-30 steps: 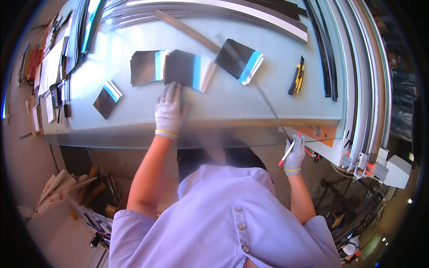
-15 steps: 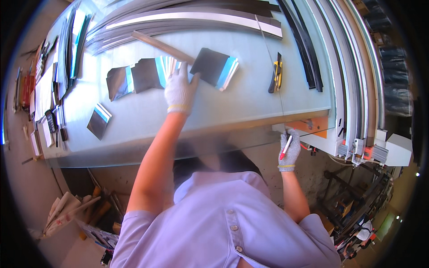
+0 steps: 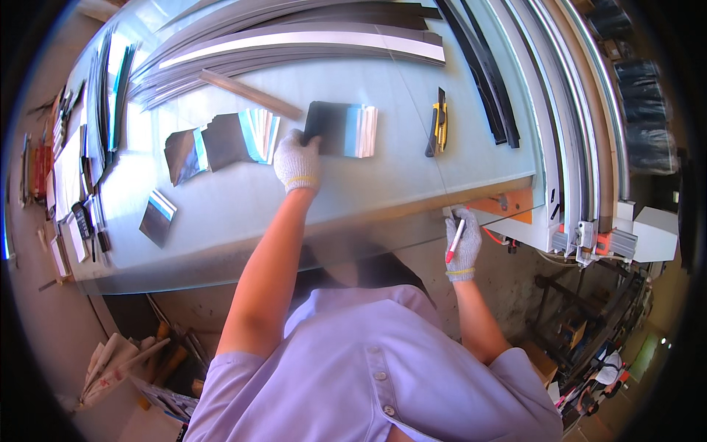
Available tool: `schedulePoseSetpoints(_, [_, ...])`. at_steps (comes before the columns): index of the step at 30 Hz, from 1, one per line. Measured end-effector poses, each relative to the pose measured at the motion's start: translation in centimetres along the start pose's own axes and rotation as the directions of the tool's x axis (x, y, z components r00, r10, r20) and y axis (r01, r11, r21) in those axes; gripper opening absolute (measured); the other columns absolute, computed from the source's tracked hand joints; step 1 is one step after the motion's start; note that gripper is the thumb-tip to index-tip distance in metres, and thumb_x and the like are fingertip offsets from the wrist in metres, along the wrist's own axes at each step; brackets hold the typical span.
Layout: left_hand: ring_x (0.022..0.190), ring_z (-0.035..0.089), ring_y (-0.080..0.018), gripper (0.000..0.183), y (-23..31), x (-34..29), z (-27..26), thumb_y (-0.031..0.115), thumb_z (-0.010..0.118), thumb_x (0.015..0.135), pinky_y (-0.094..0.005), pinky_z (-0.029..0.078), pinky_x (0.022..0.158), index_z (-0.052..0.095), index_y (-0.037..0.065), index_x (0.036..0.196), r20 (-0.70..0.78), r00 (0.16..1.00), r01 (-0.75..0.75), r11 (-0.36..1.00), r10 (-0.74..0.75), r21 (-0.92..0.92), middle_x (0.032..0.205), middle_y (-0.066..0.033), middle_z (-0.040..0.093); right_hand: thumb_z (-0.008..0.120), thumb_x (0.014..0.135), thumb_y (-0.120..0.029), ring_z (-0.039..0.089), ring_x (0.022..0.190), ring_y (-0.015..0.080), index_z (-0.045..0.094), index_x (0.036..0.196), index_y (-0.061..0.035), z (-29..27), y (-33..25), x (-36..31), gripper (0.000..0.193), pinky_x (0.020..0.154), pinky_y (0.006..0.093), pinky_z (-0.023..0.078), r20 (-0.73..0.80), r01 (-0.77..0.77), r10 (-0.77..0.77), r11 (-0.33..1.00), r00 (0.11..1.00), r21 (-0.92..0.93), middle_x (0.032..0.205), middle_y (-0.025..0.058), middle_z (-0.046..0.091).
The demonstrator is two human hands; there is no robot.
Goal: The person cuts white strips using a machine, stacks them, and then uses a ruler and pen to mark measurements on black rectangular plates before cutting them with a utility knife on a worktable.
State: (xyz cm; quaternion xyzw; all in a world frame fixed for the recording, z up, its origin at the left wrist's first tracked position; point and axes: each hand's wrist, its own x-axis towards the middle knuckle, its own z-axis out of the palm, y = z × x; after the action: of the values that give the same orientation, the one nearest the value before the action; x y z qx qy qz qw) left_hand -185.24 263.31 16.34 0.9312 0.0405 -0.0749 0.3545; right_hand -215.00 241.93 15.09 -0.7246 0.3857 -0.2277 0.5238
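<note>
My left hand (image 3: 297,163), in a white knitted glove, is closed at the left edge of a stack of dark sheets (image 3: 325,127) with a blue band and fanned white ends. Two more such stacks lie just left of it: a middle stack (image 3: 227,138) and an outer stack (image 3: 181,158). My right hand (image 3: 463,239), gloved too, is closed round a white marker pen (image 3: 456,240) with a red end, at the table's near edge. A long thin straight strip (image 3: 412,97) runs from that hand across the table; whether the fingers grip it I cannot tell.
A yellow and black utility knife (image 3: 437,124) lies near the thin strip. Long dark strips (image 3: 294,46) cover the far side, with a brown bar (image 3: 250,93) before them. A small dark piece (image 3: 157,219) lies at the left. Metal rails (image 3: 582,110) border the table's right.
My left hand has moved from the middle stack's fanned end to the right-hand stack, which now lies straighter. The thin strip's far end has swung left; my right hand still holds the marker pen.
</note>
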Motion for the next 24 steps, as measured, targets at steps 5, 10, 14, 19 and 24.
schedulePoseSetpoints(5, [0.082,0.066,-0.0388,0.023,-0.9,-1.5,-0.9,0.021,0.076,0.082,-0.0429,0.052,0.077,0.07,0.001,0.093,-0.123,0.989,-0.105,0.982,0.086,-0.158,0.089,-0.0186,0.071,0.072,0.088,0.003,0.061,0.094,0.0138,0.061,0.109,-0.0014,0.7,-1.6,0.8,0.024,0.087,0.029,0.051,0.045,0.131,-0.125,0.979,0.991,-0.159,0.103,0.0053,0.064])
schedulePoseSetpoints(10, [0.07,0.062,-0.0153,0.023,-3.3,-3.9,-4.0,0.016,0.075,0.088,-0.0304,0.051,0.067,0.069,-0.005,0.098,0.043,0.994,0.11,0.805,-0.105,-0.582,0.083,-0.0063,0.069,0.076,0.084,0.0,0.062,0.089,0.0154,0.063,0.11,-0.0013,0.8,-2.7,1.5,0.03,0.084,0.0299,0.052,0.14,0.246,-0.214,0.927,0.967,-0.284,0.102,0.0077,0.065])
schedulePoseSetpoints(14, [0.068,0.059,-0.0091,0.021,-7.9,-7.6,-7.6,0.016,0.075,0.088,-0.0266,0.049,0.062,0.069,-0.004,0.095,0.158,0.951,0.308,0.753,-0.267,-0.581,0.078,-0.0043,0.066,0.078,0.081,-0.001,0.063,0.087,0.0156,0.064,0.117,-0.0023,1.4,-4.4,1.6,0.038,0.082,0.031,0.053,0.25,0.21,-0.161,0.961,0.955,-0.18,0.102,0.0085,0.065])
schedulePoseSetpoints(19, [0.072,0.06,-0.0099,0.027,-9.4,-10.9,-10.0,0.016,0.075,0.089,-0.0261,0.05,0.063,0.068,-0.003,0.107,0.217,0.899,0.437,0.749,-0.38,-0.498,0.087,-0.004,0.068,0.077,0.076,0.007,0.061,0.087,0.0146,0.066,0.118,-0.0018,2.2,-4.5,1.5,0.044,0.08,0.0293,0.052,0.397,0.25,-0.167,0.954,0.903,-0.168,0.098,0.0064,0.061])
schedulePoseSetpoints(24, [0.099,0.063,-0.0237,0.045,-10.9,-12.6,-10.7,0.016,0.078,0.084,-0.0361,0.052,0.083,0.063,0.004,0.125,-0.105,0.985,0.127,0.989,-0.134,-0.073,0.121,-0.0118,0.064,0.076,0.067,0.012,0.061,0.087,0.0175,0.07,0.114,-0.0016,2.2,-3.9,1.8,0.049,0.08,0.0295,0.052,0.463,0.269,-0.168,0.95,0.87,-0.161,0.097,0.0062,0.059])
